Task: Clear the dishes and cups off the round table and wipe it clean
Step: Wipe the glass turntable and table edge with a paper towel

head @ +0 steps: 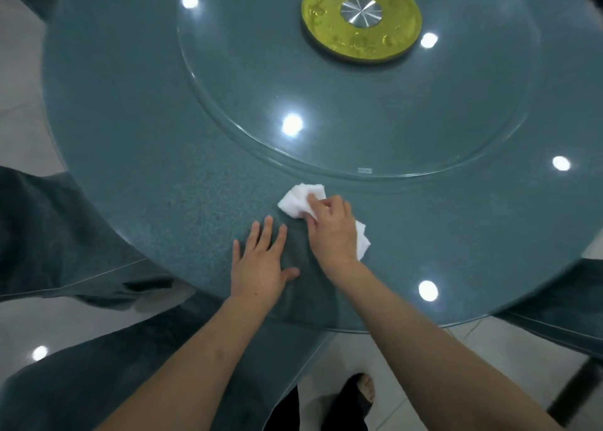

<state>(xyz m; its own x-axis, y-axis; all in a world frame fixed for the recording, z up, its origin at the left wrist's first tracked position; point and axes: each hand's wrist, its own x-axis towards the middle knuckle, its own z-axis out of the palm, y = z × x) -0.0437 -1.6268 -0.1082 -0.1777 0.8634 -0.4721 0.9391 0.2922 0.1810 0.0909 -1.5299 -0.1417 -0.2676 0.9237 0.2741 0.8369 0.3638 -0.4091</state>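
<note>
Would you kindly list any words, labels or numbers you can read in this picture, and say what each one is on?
No text can be read.
Gold disc at the hub of the glass turntable: raised markings, too blurred to read.
Small clear sticker at the turntable's rim: nothing legible.
White cloth: plain.

table [163,169]: speckled teal | cloth [298,199]: white | hub disc [360,19]: yellow, silver centre

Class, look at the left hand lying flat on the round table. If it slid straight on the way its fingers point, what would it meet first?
The left hand points up and slightly right, so it would probably meet the white cloth under the right hand first; missing that, the glass turntable's rim comes next.
</note>
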